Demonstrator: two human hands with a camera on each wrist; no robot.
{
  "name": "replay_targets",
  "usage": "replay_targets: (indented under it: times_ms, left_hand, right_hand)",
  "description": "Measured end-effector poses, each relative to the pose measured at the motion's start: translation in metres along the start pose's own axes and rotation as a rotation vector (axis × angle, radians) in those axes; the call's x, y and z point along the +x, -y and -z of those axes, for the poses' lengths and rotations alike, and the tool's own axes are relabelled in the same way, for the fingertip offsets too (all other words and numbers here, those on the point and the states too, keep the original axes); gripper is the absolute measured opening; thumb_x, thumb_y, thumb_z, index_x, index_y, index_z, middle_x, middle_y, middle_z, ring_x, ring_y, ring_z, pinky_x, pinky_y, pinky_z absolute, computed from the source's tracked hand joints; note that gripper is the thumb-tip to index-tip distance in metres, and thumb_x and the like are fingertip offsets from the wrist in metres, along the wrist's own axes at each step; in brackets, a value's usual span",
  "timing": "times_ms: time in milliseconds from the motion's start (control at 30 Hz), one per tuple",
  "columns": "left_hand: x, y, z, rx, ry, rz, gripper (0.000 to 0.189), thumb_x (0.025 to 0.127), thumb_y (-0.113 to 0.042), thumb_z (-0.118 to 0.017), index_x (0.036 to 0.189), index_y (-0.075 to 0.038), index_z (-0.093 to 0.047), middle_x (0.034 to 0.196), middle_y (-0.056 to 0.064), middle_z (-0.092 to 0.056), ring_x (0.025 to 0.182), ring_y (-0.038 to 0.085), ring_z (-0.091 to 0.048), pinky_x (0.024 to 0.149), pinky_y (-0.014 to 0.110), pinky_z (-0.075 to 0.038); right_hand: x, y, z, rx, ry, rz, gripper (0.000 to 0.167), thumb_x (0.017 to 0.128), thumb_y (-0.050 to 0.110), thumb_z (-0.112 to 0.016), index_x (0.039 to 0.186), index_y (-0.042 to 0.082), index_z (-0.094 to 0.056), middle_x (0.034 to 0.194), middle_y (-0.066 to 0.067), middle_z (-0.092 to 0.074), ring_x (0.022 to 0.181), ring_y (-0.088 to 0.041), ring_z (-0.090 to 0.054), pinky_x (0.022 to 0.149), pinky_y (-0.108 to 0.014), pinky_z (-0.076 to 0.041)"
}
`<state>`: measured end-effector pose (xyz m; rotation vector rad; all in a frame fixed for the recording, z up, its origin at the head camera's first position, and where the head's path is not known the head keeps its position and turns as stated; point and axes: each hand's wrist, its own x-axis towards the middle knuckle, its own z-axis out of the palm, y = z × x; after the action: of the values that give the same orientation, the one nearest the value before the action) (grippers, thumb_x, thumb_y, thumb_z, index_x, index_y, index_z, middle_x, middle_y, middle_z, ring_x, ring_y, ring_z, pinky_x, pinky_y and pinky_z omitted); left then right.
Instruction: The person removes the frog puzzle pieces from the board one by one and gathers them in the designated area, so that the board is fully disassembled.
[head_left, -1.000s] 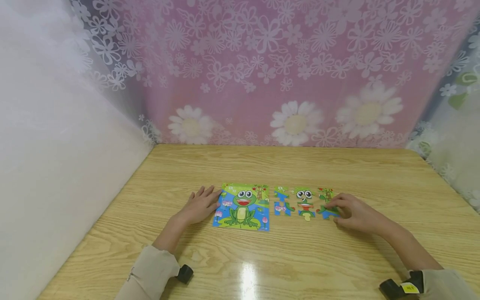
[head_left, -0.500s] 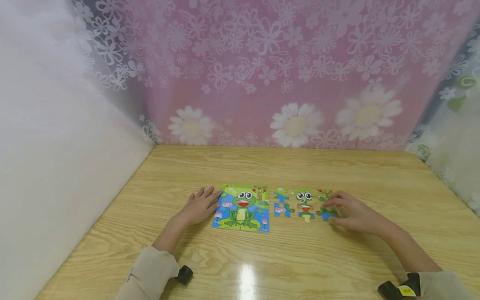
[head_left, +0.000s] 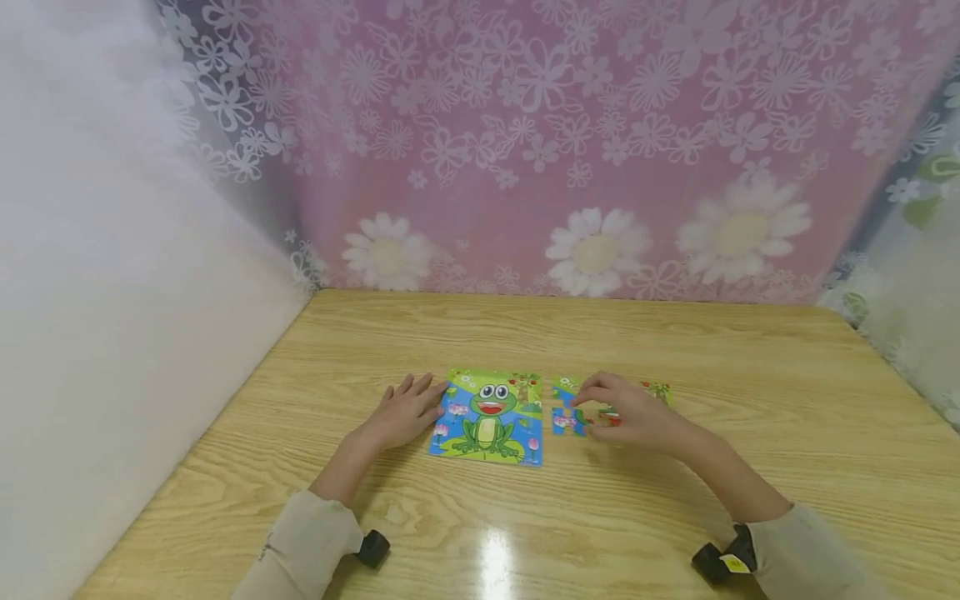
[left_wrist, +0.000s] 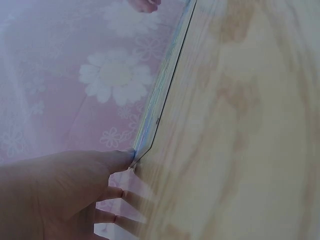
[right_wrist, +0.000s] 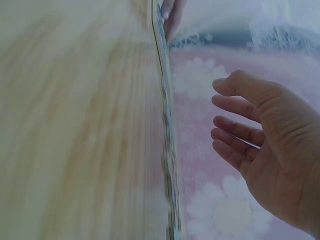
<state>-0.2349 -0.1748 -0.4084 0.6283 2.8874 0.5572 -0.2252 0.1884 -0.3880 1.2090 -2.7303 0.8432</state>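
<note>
A square frog picture board [head_left: 486, 425] lies flat on the table, showing a green frog on a lily pad. My left hand [head_left: 405, 415] rests beside it, fingers spread; in the left wrist view the thumb touches the board's corner. To the right lie interlocking frog jigsaw pieces: a left group [head_left: 567, 423] with lotus and blue water, and a red-and-green top piece [head_left: 657, 392] at the far right. Over the middle ones hovers my right hand [head_left: 633, 415], hiding most of them. The right wrist view shows its fingers loosely bent, with nothing between them, above the pieces' edges [right_wrist: 168, 130].
The wooden table [head_left: 420, 517] has a glossy light reflection near the front. Behind stands a pink curtain [head_left: 480, 167] with white flowers, and a pale sheet [head_left: 127, 292] hangs at the left. Both sleeves have a black wrist camera [head_left: 372, 548].
My right hand has left the right-hand jigsaw pieces and moved left over the middle ones, near the left group. The left hand stays beside the board.
</note>
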Motion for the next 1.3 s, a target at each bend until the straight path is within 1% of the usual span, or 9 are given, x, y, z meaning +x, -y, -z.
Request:
replay_targets:
  times_ms: [100,333,467,567,767,900,1033,1167,1300]
  left_hand:
    - [0.0,0.001,-0.001,-0.002,0.001,-0.003,0.05,0.099,-0.031,-0.041,0.145,-0.014,-0.031,0.149,0.017,-0.018,0.134,0.04,-0.006,0.102,0.061,-0.006]
    - [0.001,0.003,-0.001,-0.003,0.0,0.003,0.05,0.099,-0.033,-0.041,0.145,-0.016,-0.03,0.149,0.016,-0.017,0.135,0.039,-0.005,0.102,0.06,-0.005]
    - [0.001,0.001,0.001,0.0,-0.001,0.001,0.051,0.099,-0.032,-0.042,0.145,-0.014,-0.03,0.149,0.017,-0.018,0.135,0.04,-0.006,0.102,0.061,-0.005]
    - [0.001,0.001,0.001,0.0,0.001,0.001,0.05,0.099,-0.031,-0.042,0.145,-0.014,-0.031,0.149,0.017,-0.018,0.135,0.04,-0.006,0.102,0.061,-0.005]
    - [0.001,0.0,0.001,0.005,0.012,0.004,0.05,0.099,-0.032,-0.041,0.145,-0.014,-0.03,0.149,0.017,-0.017,0.134,0.04,-0.006,0.101,0.061,-0.005]
    - [0.001,0.0,0.001,0.004,0.014,0.0,0.05,0.1,-0.033,-0.04,0.145,-0.014,-0.03,0.149,0.018,-0.017,0.134,0.041,-0.006,0.101,0.062,-0.006]
    - [0.003,0.001,0.001,0.003,0.02,-0.003,0.05,0.1,-0.033,-0.04,0.145,-0.014,-0.03,0.149,0.018,-0.018,0.134,0.042,-0.006,0.101,0.062,-0.006]
    - [0.004,0.002,0.0,0.012,0.021,0.004,0.051,0.099,-0.034,-0.04,0.145,-0.015,-0.03,0.149,0.017,-0.018,0.134,0.041,-0.007,0.101,0.062,-0.006]
    - [0.004,0.005,-0.002,0.021,0.021,0.012,0.051,0.099,-0.035,-0.04,0.145,-0.016,-0.03,0.149,0.016,-0.017,0.134,0.041,-0.006,0.101,0.062,-0.006]
  right_hand:
    - [0.016,0.011,-0.008,0.003,0.034,0.02,0.029,0.083,0.008,-0.065,0.112,0.007,-0.063,0.112,-0.001,-0.049,0.101,-0.024,-0.048,0.077,-0.042,-0.045]
    - [0.047,0.032,-0.024,0.008,0.047,0.078,0.029,0.083,0.011,-0.064,0.113,0.008,-0.063,0.11,0.0,-0.051,0.102,-0.022,-0.048,0.083,-0.039,-0.043]
    - [0.061,0.04,-0.034,-0.002,0.081,0.063,0.032,0.084,0.016,-0.066,0.115,0.011,-0.063,0.113,-0.001,-0.05,0.104,-0.019,-0.046,0.084,-0.038,-0.044]
    - [0.072,0.047,-0.042,-0.013,0.098,0.065,0.034,0.085,0.018,-0.067,0.117,0.011,-0.062,0.114,-0.002,-0.052,0.104,-0.02,-0.049,0.082,-0.038,-0.045]
    - [0.091,0.053,-0.061,0.003,0.14,0.072,0.03,0.088,0.018,-0.062,0.117,0.008,-0.061,0.111,-0.001,-0.054,0.1,-0.018,-0.051,0.081,-0.033,-0.046]
    - [0.099,0.057,-0.072,0.019,0.164,0.064,0.029,0.088,0.016,-0.062,0.116,0.007,-0.061,0.111,-0.001,-0.055,0.1,-0.018,-0.051,0.081,-0.031,-0.046]
    - [0.102,0.06,-0.081,0.0,0.163,0.033,0.027,0.087,0.018,-0.064,0.112,0.007,-0.064,0.11,0.0,-0.057,0.1,-0.017,-0.051,0.082,-0.029,-0.046]
    - [0.102,0.063,-0.088,-0.005,0.124,0.019,0.023,0.086,0.016,-0.065,0.107,0.007,-0.066,0.106,0.0,-0.058,0.096,-0.015,-0.052,0.08,-0.028,-0.046]
    - [0.103,0.063,-0.094,0.016,0.069,0.03,0.019,0.086,0.013,-0.065,0.104,0.007,-0.066,0.104,-0.001,-0.058,0.094,-0.015,-0.051,0.078,-0.027,-0.046]
